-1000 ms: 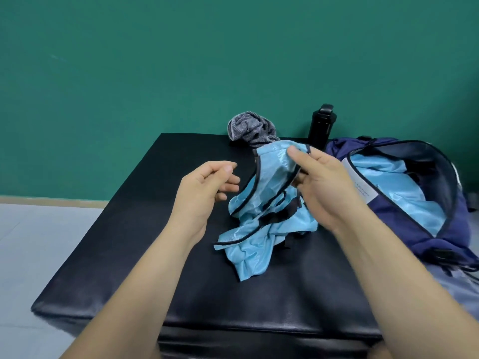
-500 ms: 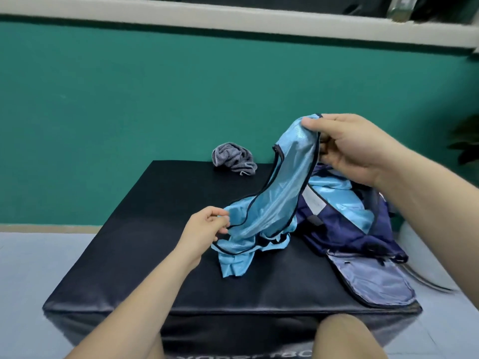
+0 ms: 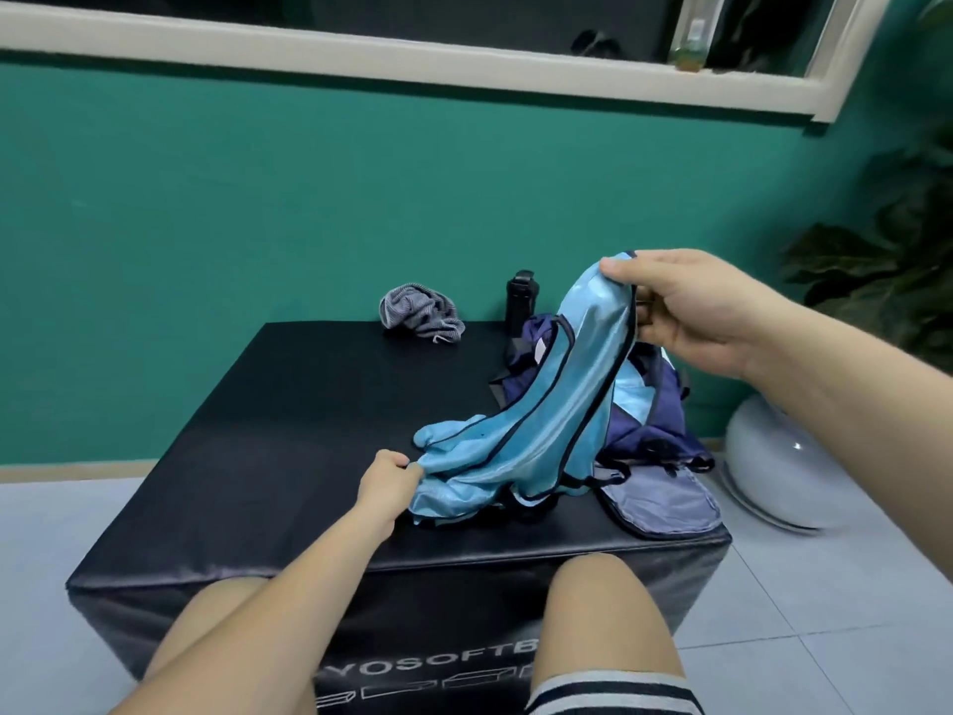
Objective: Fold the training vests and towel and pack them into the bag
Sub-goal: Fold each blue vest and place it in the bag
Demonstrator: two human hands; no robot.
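The left hand [image 3: 388, 481] pinches the vest [image 3: 536, 436] low, the right hand [image 3: 688, 308] its raised top, half hiding the bag [image 3: 657, 387].

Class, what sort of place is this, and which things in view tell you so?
Likely an indoor training room or home gym corner: a padded black box, a blue training vest, a sports bottle.

Navy bag [image 3: 639, 436] largely behind vest [image 3: 541, 430]; box lettering [image 3: 438, 663] partly covered.
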